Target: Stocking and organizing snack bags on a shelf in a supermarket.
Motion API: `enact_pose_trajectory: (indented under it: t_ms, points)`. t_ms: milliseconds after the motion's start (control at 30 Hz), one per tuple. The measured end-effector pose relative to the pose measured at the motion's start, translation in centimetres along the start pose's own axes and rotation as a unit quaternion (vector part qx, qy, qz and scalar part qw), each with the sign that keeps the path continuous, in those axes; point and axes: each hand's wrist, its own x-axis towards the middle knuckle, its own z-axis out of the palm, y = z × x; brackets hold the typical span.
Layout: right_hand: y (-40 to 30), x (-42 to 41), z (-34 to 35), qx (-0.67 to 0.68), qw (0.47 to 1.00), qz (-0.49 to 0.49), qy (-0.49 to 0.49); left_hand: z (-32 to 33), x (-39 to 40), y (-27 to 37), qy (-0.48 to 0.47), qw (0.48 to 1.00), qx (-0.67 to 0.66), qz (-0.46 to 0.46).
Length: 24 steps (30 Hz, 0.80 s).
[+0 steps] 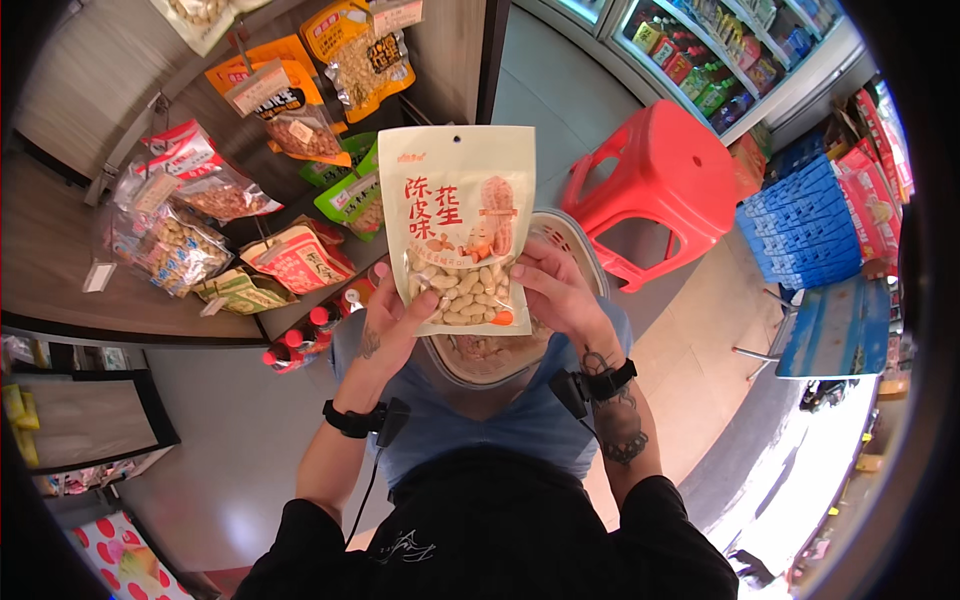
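Both my hands hold up a cream-coloured packet of peanuts in the shell (469, 225), with its printed front facing me. My left hand (394, 307) grips the lower left edge, thumb across the front. On the right edge, my right hand (559, 281) pinches the packet with the thumb in front. Nuts show through the clear window near its bottom, and a hang hole is at the top. Beneath the packet, partly hidden by it, a pale plastic basket (487, 367) stands between my legs with some brownish contents that I cannot make out.
Snack packets such as an orange bag (300, 124) and a red-and-white bag (217, 176) hang on a display rack at left. Red-capped bottles (304, 337) stand below. At right are a red plastic stool (652, 187), a blue woven basket (799, 225) and a drinks fridge (720, 60).
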Motion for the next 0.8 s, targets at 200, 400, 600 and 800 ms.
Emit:
enact_pose_trajectory:
  t_ms: [200, 400, 600, 800]
  points:
    - [1.9, 0.2, 0.0, -0.172, 0.982, -0.070, 0.044, 0.0, -0.6, 1.1, -0.002, 0.986, 0.158, 0.047]
    - [3.9, -0.5, 0.4, -0.392, 0.900, -0.098, 0.165, 0.5, -1.1, 1.5, -0.022, 0.982, 0.173, 0.068]
    - [4.9, 0.7, 1.7, -0.285, 0.915, -0.216, 0.187, 1.0, -1.4, 2.9, 0.015, 0.969, 0.234, 0.074]
    - [4.8, 0.7, 2.4, -0.401, 0.852, -0.185, 0.280, 1.6, -1.8, 1.5, 0.037, 0.961, 0.248, 0.116]
